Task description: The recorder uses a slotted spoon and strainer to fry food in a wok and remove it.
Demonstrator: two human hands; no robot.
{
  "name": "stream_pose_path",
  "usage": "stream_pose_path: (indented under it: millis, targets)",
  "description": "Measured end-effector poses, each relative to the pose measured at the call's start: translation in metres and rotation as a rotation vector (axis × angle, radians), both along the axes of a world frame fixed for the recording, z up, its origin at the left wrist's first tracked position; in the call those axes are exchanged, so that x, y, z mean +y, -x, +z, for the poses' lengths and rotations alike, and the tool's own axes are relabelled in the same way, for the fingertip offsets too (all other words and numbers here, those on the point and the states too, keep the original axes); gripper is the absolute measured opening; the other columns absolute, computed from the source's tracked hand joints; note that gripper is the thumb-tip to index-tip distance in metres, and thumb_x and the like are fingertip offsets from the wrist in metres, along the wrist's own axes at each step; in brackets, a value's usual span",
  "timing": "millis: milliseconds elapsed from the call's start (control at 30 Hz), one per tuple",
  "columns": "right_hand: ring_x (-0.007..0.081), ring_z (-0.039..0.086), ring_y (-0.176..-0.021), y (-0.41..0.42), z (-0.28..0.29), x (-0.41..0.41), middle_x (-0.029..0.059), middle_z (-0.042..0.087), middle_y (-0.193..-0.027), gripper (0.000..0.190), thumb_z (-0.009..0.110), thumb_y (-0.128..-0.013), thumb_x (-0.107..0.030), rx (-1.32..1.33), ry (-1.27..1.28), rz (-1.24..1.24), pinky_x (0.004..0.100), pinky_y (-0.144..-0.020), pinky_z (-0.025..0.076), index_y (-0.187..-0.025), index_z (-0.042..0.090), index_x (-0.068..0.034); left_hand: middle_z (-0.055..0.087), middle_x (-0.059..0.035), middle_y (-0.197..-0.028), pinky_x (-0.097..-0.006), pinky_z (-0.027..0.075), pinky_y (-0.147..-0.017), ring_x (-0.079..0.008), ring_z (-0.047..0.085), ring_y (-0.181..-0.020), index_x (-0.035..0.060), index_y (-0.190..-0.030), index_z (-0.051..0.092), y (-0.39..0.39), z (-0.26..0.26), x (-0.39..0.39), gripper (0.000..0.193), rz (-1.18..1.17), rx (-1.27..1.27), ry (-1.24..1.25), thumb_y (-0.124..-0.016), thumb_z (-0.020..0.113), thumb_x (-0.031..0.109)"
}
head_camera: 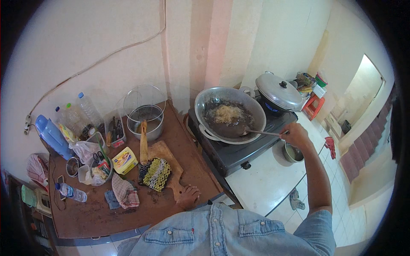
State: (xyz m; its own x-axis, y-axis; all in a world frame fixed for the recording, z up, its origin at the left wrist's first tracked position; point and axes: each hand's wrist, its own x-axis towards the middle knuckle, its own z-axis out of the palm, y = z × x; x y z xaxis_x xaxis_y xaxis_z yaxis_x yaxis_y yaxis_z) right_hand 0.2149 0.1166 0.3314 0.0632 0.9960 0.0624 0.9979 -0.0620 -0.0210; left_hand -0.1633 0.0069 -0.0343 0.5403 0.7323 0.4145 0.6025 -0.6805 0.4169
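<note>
My right hand (295, 136) grips the handle of a metal spatula (264, 132), whose blade dips into dark oil at the near right of a large aluminium wok (230, 139). A pale golden, foamy clump of food (228, 114) floats in the oil. The wok sits on the left side of a black gas stove (230, 163). My left hand (189, 196) rests on the brown table (96, 224), by the handle of a wooden cutting board (176, 171), holding nothing visible. On that board lies a yellow-and-black crocheted pot holder (156, 174).
A lidded aluminium pot (278, 90) stands over a blue flame on the right burner. Beside the stove is a small metal pot (293, 153). A wire skimmer (144, 137) lies across another pot (153, 132). A margarine tub (125, 161) and a water bottle (73, 192) are further left.
</note>
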Motion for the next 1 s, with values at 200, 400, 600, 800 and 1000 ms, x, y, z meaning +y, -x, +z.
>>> stream_pose_path:
  millis: [200, 400, 600, 800, 1000]
  targets:
    - [0.0198, 0.065, -0.065, 0.003, -0.014, 0.005, 0.0089, 0.067, -0.071, 0.017, 0.071, -0.073, -0.02, 0.332, 0.126, -0.02, 0.0335, -0.064, 0.05, -0.088, 0.072, -0.011, 0.056, -0.0094, -0.106, -0.0469, 0.032, -0.102, -0.0271, 0.049, -0.112, 0.0064, -0.097, 0.061, 0.0, -0.001, 0.0, 0.022, -0.027, 0.01, 0.041, -0.076, 0.061, 0.014]
    - [0.0149, 0.063, -0.059, 0.0, -0.017, 0.009, 0.0083, 0.066, -0.067, 0.018, 0.071, -0.073, -0.015, 0.486, 0.076, -0.023, 0.0295, -0.059, 0.049, -0.088, 0.071, -0.004, 0.056, -0.0095, -0.108, -0.047, 0.032, -0.102, -0.0282, 0.048, -0.112, 0.0062, -0.1, 0.06, 0.001, -0.004, -0.001, 0.026, -0.011, 0.015, 0.04, -0.076, 0.061, 0.015]
    - [0.0155, 0.063, -0.057, -0.007, -0.014, 0.012, 0.0111, 0.066, -0.067, 0.019, 0.069, -0.072, -0.012, 0.504, 0.019, 0.01, 0.0291, -0.058, 0.049, -0.087, 0.07, 0.0, 0.056, -0.0102, -0.107, -0.0465, 0.032, -0.102, -0.0289, 0.048, -0.112, 0.0056, -0.1, 0.059, 0.0, -0.002, -0.001, 0.024, -0.014, -0.009, 0.029, -0.077, 0.06, 0.015]
    - [0.0166, 0.063, -0.059, 0.001, -0.016, 0.013, 0.0077, 0.066, -0.066, 0.02, 0.07, -0.072, -0.018, 0.281, -0.064, -0.016, 0.0311, -0.06, 0.049, -0.088, 0.071, -0.007, 0.056, -0.0102, -0.106, -0.0466, 0.033, -0.101, -0.0288, 0.048, -0.112, 0.006, -0.099, 0.06, 0.0, -0.001, 0.0, 0.023, -0.016, 0.005, 0.029, -0.078, 0.059, 0.015]
    - [0.0255, 0.065, -0.081, 0.018, -0.003, 0.0, 0.0083, 0.068, -0.085, 0.02, 0.07, -0.072, -0.028, 0.178, 0.006, -0.069, 0.0376, -0.07, 0.05, -0.09, 0.072, -0.018, 0.056, -0.0099, -0.106, -0.046, 0.032, -0.102, -0.0284, 0.048, -0.112, 0.0067, -0.099, 0.06, 0.0, -0.002, -0.001, 0.023, -0.004, 0.024, 0.035, -0.077, 0.061, 0.015]
